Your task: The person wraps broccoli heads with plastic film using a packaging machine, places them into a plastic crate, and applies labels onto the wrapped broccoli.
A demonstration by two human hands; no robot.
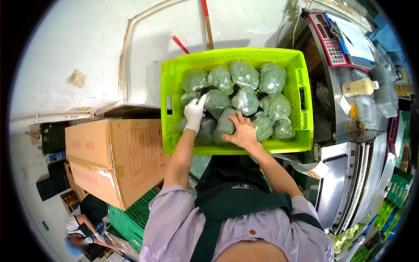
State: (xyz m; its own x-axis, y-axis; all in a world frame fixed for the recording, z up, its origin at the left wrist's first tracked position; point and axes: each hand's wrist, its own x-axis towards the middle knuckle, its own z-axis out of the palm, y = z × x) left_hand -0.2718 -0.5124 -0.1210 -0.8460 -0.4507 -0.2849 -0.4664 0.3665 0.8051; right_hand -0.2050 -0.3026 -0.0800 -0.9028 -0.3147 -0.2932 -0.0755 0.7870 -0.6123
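Wrapped broccoli heads [245, 101], green under shiny clear film, fill much of a lime-green plastic crate [235, 53]. My left hand [194, 114], in a white glove, is at the crate's left part, its fingers stretched out against the heads there. My bare right hand [243, 132] rests with spread fingers on the right side of a front-middle broccoli head [224, 126]. Neither hand has lifted a head out of the crate. The undersides of the heads are hidden.
A large cardboard box [136, 155] stands left of the crate, over green crates [131, 218]. At right, a metal counter holds a red scale [325, 30], a clipboard [351, 37] and a bottle [360, 87]. A wrapping machine [338, 177] is below. Another person [85, 227] bends at lower left.
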